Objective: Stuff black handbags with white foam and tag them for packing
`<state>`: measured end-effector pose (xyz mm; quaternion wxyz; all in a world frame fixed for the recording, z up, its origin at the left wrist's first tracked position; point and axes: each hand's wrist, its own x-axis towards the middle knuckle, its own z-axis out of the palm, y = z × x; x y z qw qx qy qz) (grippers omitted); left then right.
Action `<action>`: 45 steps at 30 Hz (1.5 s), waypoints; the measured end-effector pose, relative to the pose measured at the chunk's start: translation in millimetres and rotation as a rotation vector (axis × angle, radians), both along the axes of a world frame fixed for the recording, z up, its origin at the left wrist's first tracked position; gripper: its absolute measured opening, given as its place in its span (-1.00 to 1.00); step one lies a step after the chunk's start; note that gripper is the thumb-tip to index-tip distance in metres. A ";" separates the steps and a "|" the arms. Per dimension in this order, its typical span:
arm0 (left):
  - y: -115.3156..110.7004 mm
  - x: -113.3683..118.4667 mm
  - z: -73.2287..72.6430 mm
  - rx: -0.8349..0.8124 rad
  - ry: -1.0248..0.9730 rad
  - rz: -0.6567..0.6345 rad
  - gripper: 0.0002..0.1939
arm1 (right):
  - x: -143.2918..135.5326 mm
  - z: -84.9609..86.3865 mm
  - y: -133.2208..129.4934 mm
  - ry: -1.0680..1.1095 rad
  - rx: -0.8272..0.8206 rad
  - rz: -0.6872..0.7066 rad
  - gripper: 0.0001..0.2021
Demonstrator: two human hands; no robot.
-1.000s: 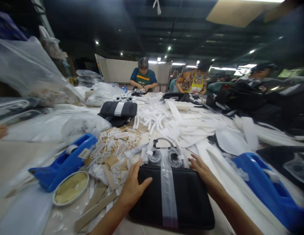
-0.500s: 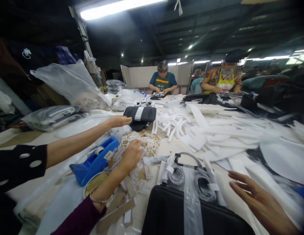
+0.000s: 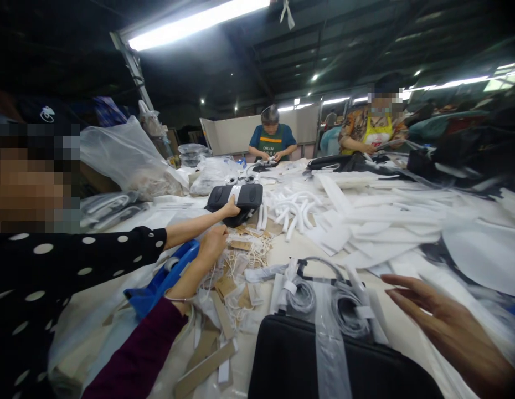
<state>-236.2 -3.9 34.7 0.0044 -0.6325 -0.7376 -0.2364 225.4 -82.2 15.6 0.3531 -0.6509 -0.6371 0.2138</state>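
My left hand [image 3: 213, 246], in a purple sleeve with a bracelet, reaches into a heap of brown hang tags [image 3: 241, 244] with pale strings. Its fingers are curled down together, and what they grip is hidden. To the right, my right hand [image 3: 434, 313] is open and holds nothing, fingers stretched out beside the black bag [image 3: 291, 354]. That bag lies in front of me with a clear plastic strip [image 3: 329, 343] across its middle. Coiled grey straps or cords [image 3: 349, 311] and a wrapped handle [image 3: 324, 264] lie at its far edge.
At left, a co-worker in a dotted sleeve [image 3: 112, 252] grasps a black case [image 3: 251, 195] with a pale band. A blue tape dispenser [image 3: 158, 282] sits under my left arm. White tubes [image 3: 297, 213] and white sheets [image 3: 374, 221] cover the right. Two people work opposite.
My left hand has moved slightly left and away from me over the tags. The co-worker has leaned in, and their hand now holds the black case. My right hand stays open.
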 end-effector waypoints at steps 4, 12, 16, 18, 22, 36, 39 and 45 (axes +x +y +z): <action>11.7 -3.7 19.4 0.039 -0.177 -0.118 -0.90 | -26.0 32.6 2.2 0.108 -0.021 0.095 -0.56; 16.9 50.2 82.7 -0.032 -0.485 -0.400 -0.88 | -133.5 79.6 51.0 0.404 0.126 0.579 -0.73; 7.4 90.9 120.4 -0.092 -0.515 -0.558 -0.82 | -180.6 93.9 86.0 0.643 0.054 0.649 -0.71; 3.7 106.0 133.3 -0.095 -0.513 -0.639 -0.80 | -190.2 99.2 94.0 0.763 -0.044 0.699 -0.79; -0.5 124.3 144.0 -0.038 -0.494 -0.740 -0.82 | -183.9 103.6 89.8 0.859 -0.108 0.780 -0.81; -18.0 153.1 153.6 -0.095 -0.144 -0.715 -0.88 | -146.4 100.7 61.8 0.922 -0.032 0.696 -0.80; -22.5 157.9 159.4 -0.107 -0.192 -0.743 -0.82 | -141.9 99.2 62.3 1.020 -0.058 0.677 -0.85; -37.8 169.8 165.7 -0.167 -0.569 -0.735 -0.75 | -133.3 94.3 58.8 1.110 -0.079 0.708 -0.84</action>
